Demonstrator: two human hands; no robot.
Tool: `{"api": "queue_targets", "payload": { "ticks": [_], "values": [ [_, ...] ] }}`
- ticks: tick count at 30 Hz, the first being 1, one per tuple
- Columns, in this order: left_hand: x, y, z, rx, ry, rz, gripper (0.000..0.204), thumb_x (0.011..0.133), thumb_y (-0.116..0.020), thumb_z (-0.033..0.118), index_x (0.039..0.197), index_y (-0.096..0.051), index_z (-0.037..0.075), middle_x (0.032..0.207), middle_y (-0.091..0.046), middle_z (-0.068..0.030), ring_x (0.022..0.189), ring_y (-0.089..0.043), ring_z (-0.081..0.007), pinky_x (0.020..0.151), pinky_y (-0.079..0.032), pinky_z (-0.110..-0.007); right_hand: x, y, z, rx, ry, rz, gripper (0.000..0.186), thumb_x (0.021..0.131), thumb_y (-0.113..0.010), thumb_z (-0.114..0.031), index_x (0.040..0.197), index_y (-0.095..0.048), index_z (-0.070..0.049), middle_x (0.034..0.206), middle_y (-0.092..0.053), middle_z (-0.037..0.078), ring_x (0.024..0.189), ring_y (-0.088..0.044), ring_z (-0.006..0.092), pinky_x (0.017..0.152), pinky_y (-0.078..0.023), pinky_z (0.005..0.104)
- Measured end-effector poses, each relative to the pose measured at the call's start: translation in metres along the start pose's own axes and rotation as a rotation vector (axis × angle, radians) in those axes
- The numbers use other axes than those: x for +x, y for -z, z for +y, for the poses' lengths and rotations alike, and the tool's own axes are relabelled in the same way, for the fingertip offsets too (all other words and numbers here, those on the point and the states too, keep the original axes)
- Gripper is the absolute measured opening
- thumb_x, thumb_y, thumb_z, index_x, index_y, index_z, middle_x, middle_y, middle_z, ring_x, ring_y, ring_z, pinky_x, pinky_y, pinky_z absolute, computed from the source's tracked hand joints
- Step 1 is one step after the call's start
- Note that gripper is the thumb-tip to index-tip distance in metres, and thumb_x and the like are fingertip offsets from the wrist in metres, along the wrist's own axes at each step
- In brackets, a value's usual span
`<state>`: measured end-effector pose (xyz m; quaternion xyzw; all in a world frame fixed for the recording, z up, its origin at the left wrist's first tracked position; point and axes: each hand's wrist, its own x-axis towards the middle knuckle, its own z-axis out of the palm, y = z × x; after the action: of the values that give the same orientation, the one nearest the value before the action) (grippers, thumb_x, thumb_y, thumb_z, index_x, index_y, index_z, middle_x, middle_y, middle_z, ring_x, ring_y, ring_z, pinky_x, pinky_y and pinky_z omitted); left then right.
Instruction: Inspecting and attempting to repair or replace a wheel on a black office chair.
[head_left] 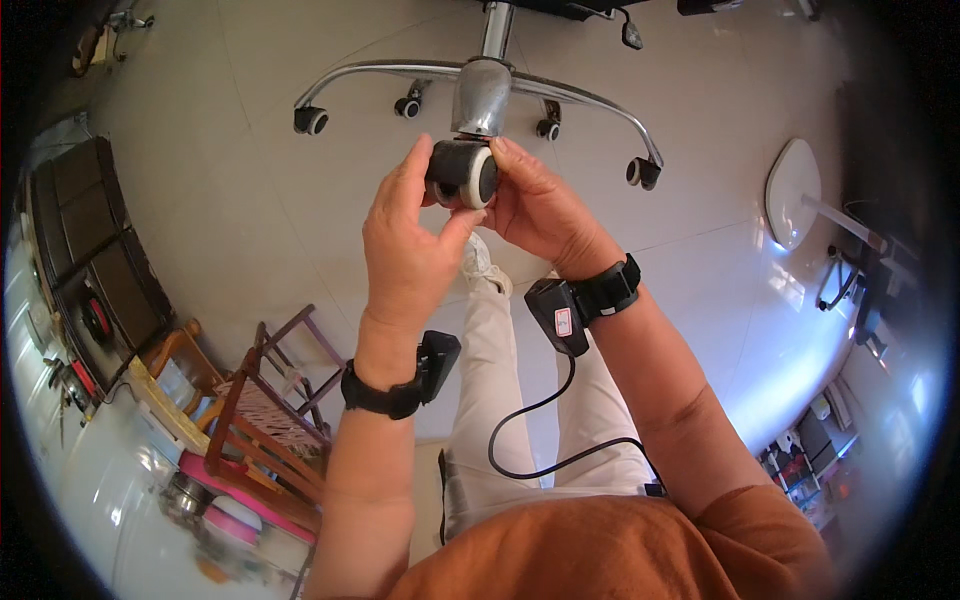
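Note:
A black caster wheel with pale rims point(455, 168) sits at the near end of a chrome chair base point(483, 95). Both of my hands close round it. My left hand point(410, 235) grips its left side, fingers up along the black housing and thumb beneath the pale rim. From the right, my right hand point(540, 205) holds it with the thumb up by the leg's end and the other fingers curled behind and below, partly hidden. More casters point(311, 120) hang from the other legs. Whether the held caster is fully seated in the leg cannot be made out.
A wooden chair with a woven seat point(270, 415) stands at the left, near a dark padded panel point(100, 240). At the right is a round white disc on a stem point(795, 195). A black cable point(520, 472) runs from my right wrist's device across my legs.

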<state>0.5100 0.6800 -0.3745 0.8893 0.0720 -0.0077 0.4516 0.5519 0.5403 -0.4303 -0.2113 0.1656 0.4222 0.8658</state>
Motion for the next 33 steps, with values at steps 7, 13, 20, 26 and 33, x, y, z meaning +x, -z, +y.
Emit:
{"api": "queue_targets", "payload": {
  "ticks": [7, 13, 20, 26, 33],
  "values": [
    [0.013, 0.012, -0.009, -0.207, 0.067, -0.087, 0.064, 0.06, -0.077, 0.004, 0.12, -0.053, 0.004, 0.1, -0.062, -0.0105, 0.083, -0.061, -0.0209, 0.071, -0.051, -0.03, 0.002, 0.001, 0.006, 0.044, 0.03, -0.035, 0.031, 0.094, -0.048, -0.032, 0.113, -0.048, -0.008, 0.102, -0.061, 0.008, 0.089, -0.063, 0.0184, 0.078, -0.054, 0.034],
    [0.02, 0.013, -0.007, -0.316, 0.131, -0.166, 0.062, 0.058, -0.078, 0.005, 0.116, -0.056, 0.003, 0.098, -0.062, -0.0086, 0.084, -0.06, -0.0179, 0.071, -0.051, -0.029, 0.002, -0.001, 0.007, 0.086, 0.038, -0.07, 0.034, 0.093, -0.047, -0.035, 0.115, -0.046, -0.008, 0.106, -0.06, 0.009, 0.092, -0.062, 0.0187, 0.081, -0.053, 0.0361],
    [0.022, 0.008, 0.008, -0.352, 0.312, -0.154, 0.057, 0.062, -0.079, 0.011, 0.112, -0.055, -0.003, 0.098, -0.061, -0.0129, 0.086, -0.06, -0.0185, 0.071, -0.051, -0.031, 0.002, 0.008, 0.01, 0.067, 0.047, -0.01, 0.033, 0.092, -0.053, -0.027, 0.118, -0.048, -0.007, 0.103, -0.059, 0.007, 0.09, -0.061, 0.0175, 0.08, -0.053, 0.0352],
    [0.01, -0.013, 0.001, -0.107, 0.051, 0.033, 0.056, 0.067, -0.075, 0.017, 0.113, -0.051, -0.002, 0.096, -0.061, -0.0159, 0.083, -0.061, -0.0235, 0.069, -0.051, -0.032, -0.008, 0.003, -0.001, -0.191, 0.148, 0.171, 0.029, 0.091, -0.055, -0.02, 0.114, -0.052, -0.003, 0.103, -0.059, 0.007, 0.091, -0.059, 0.0155, 0.077, -0.053, 0.032],
    [0.007, -0.027, 0.02, 0.074, 0.139, 0.136, 0.053, 0.067, -0.073, 0.022, 0.109, -0.051, -0.002, 0.094, -0.06, -0.0164, 0.079, -0.06, -0.0283, 0.067, -0.05, -0.036, -0.007, 0.003, -0.01, -0.131, 0.071, 0.086, 0.025, 0.093, -0.05, -0.019, 0.111, -0.055, -0.002, 0.097, -0.062, 0.005, 0.084, -0.06, 0.0135, 0.074, -0.052, 0.0268]
  ]
}}
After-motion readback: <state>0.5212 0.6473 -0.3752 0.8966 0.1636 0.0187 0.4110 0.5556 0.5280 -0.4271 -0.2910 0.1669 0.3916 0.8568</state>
